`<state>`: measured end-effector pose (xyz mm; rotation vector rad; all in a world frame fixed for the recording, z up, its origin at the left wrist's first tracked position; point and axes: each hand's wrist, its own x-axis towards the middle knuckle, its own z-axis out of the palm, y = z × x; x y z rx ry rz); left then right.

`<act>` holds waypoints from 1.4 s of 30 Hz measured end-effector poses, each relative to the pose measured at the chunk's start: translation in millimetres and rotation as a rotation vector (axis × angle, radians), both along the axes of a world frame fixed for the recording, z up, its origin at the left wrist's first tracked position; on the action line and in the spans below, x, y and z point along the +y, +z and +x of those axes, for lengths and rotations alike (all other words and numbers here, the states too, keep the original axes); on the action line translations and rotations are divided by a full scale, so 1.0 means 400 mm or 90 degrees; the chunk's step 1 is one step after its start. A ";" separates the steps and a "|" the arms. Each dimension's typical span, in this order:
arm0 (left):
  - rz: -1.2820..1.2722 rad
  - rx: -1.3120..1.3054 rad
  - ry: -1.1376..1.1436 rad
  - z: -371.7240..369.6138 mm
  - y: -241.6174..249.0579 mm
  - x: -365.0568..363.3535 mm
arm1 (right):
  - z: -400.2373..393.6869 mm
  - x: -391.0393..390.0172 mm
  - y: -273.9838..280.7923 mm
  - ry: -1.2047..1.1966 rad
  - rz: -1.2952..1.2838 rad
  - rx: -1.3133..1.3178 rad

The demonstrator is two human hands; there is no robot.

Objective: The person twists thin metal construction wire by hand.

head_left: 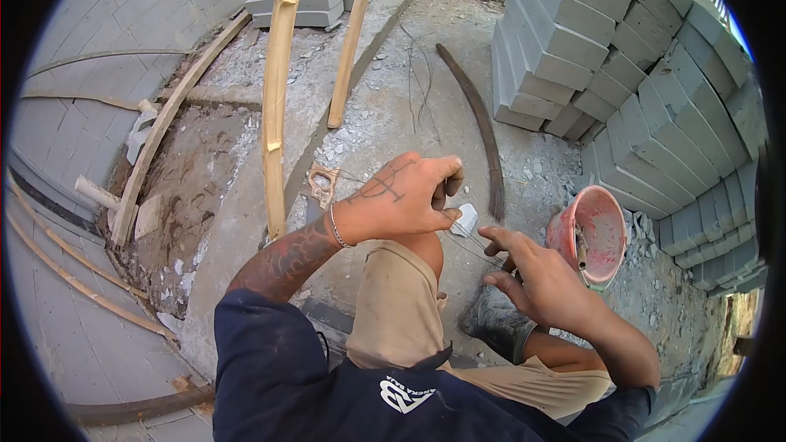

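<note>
My left hand [413,192] is closed in a pinch on a thin wire [475,244] above my bent knee. The strand runs from its fingertips toward my right hand [540,278]. There, the index finger and thumb stand somewhat apart while the other fingers curl in where the wire ends; the exact grip is partly hidden. Below the hands a white block fragment [465,219] lies on the floor. A wooden saw handle [322,184] shows beside my left wrist, its blade mostly covered by my forearm.
Grey blocks [565,41] are stacked at the right. A red bucket [589,233] with a tool inside stands near my right hand. Bamboo strips [277,98] lean at the left, and a dark curved strip [477,115] lies ahead. Loose wire [420,74] and rubble are on the concrete.
</note>
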<state>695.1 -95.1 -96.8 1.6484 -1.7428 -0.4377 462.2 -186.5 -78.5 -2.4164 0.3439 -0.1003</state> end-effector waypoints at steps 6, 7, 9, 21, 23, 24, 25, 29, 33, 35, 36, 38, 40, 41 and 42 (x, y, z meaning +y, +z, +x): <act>-0.046 -0.082 0.112 0.059 -0.013 0.082 | 0.052 -0.066 -0.055 0.003 -0.033 -0.163; 0.000 -0.051 0.139 0.064 -0.016 0.090 | 0.051 -0.073 -0.054 0.000 -0.061 -0.180; 0.082 0.041 0.176 0.085 -0.039 0.097 | 0.031 -0.097 -0.054 -0.025 -0.168 -0.187; -0.034 0.037 -0.142 0.081 -0.029 0.066 | -0.098 -0.058 0.196 0.215 0.064 0.022; -0.105 0.029 -0.184 0.049 -0.022 0.063 | -0.096 -0.081 0.231 0.014 -0.048 -0.071; -0.130 0.056 -0.181 0.029 -0.012 0.070 | -0.098 -0.097 0.246 -0.128 -0.083 -0.072; -0.155 0.085 -0.177 0.017 -0.002 0.069 | -0.104 -0.116 0.231 -0.149 -0.088 -0.073; 0.098 0.169 -0.089 0.030 0.020 0.048 | -0.128 -0.137 0.164 -0.058 -0.294 0.036; 0.186 0.324 -0.095 0.004 0.018 0.015 | -0.110 -0.083 0.137 -0.043 -0.402 0.022; 0.215 0.348 -0.101 -0.007 0.026 0.003 | -0.106 -0.087 0.126 0.015 -0.466 -0.113; 0.212 0.347 -0.102 -0.009 0.033 -0.003 | -0.111 -0.087 0.133 0.015 -0.469 -0.113; 0.275 0.426 -0.113 -0.013 0.045 -0.007 | -0.119 -0.080 0.146 0.035 -0.651 -0.050; 0.247 0.371 -0.125 -0.025 0.060 -0.016 | -0.123 -0.074 0.106 0.040 -0.669 0.012; 0.221 0.315 -0.138 -0.028 0.065 -0.022 | -0.125 -0.070 0.093 0.044 -0.682 0.074; 0.223 0.314 -0.142 -0.026 0.063 -0.029 | -0.131 -0.065 0.092 0.040 -0.681 0.076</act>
